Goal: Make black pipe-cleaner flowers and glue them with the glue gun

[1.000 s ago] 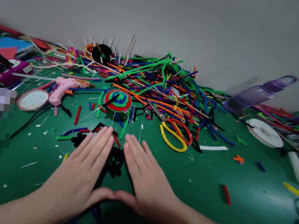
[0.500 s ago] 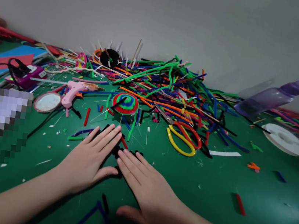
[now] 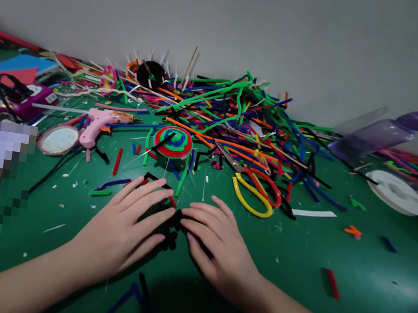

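Note:
Several small black fuzzy pieces (image 3: 170,239) lie on the green table between my hands, partly covered by the fingers. My left hand (image 3: 121,227) is open, palm down, its fingers spread and bent with the tips close to those pieces. On the other side my right hand (image 3: 219,246) is open too, fingers curved and apart, its tips beside the black pieces. Just beyond the hands sits a round disc (image 3: 174,142) coiled in red, green and blue pipe cleaner, with a black piece across it. Whether the fingertips touch the black pieces I cannot tell.
Scissors (image 3: 254,191) with yellow and red handles lie right of centre. A pink glue gun (image 3: 99,123) rests at left, near a round white lid (image 3: 59,139). Pipe cleaners (image 3: 231,108) pile against the wall. A purple bottle (image 3: 383,132) leans near a white spool (image 3: 396,192).
My hands have gone from lying flat with fingers together to arched with fingers apart. The right hand has turned and shifted right, and more of the black pieces show between the hands.

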A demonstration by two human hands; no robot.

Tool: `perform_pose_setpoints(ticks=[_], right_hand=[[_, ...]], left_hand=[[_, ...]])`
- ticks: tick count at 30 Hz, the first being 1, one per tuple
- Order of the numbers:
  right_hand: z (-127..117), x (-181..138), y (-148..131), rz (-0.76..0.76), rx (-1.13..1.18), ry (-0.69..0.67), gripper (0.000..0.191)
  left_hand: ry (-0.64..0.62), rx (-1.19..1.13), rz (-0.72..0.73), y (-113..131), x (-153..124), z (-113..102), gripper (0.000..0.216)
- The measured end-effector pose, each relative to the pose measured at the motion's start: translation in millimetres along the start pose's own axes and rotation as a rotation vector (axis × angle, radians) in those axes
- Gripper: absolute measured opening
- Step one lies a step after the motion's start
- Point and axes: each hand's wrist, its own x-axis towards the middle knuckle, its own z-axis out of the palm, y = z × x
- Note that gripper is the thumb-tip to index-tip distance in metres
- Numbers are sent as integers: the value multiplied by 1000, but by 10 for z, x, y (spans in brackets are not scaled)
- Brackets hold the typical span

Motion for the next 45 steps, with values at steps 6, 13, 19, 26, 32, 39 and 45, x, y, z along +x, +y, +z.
perform_pose_setpoints(ticks=[6, 13, 19, 26, 32, 39, 45], right_hand=[[6, -9, -46, -37, 20, -64, 23], [29, -51, -46, -26, 26, -166, 14], [39, -69, -35, -7, 37, -210, 19], [26, -50, -98, -32, 57, -158, 17], [26, -68, -93, 10, 46, -199, 21], [19, -37, -110, -47, -12, -147, 21], [17, -44, -102, -85, 61, -196, 25]], left_hand=[[146, -86, -14, 37, 38, 8, 14], [81, -136, 12, 37, 14, 47, 11], [14, -138, 20, 77, 13, 82, 14], [-6, -175, 34, 136, 39, 94, 23], [40, -186, -110, 47, 29, 19, 18], [44, 20, -183, 14, 35, -19, 13], [26, 71, -131, 7, 15, 27, 18]])
